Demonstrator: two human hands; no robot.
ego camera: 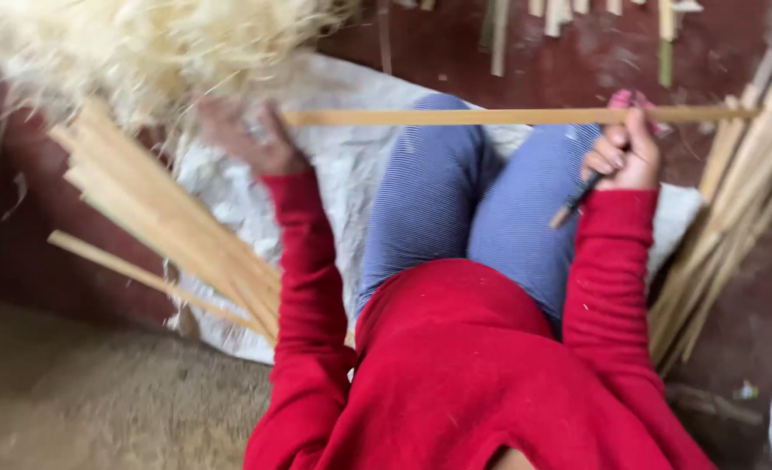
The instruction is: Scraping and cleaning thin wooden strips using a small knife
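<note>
- The right hand (623, 157) is clenched around a long, thin bamboo strip (508, 116), and its fingers (608, 155) also grip a dark-handled knife (575, 200) whose handle end pokes out below the fist.
- The bamboo strip runs level across both knees, from the right fingers over to the left hand (247, 135).
- The left hand is blurred; its fingers are spread at the strip's left end, but I cannot tell whether they grasp it or only touch it.
- Just above and left of the left fingers lies a fluffy heap of pale bamboo shavings (151, 43).
- Below and left of the left fingers a bundle of split bamboo slats (164, 222) slants down toward the red sleeve (303, 287).
- To the right of the right fingers a second bundle of slats (734, 209) leans on the dark red floor (577, 52).
- Under the blue striped trousers (456, 200), between the two hands, lies a white woven sack (342, 165).
- Above the fingers, at the far edge, short bamboo pieces (560, 13) lie scattered on the floor.
</note>
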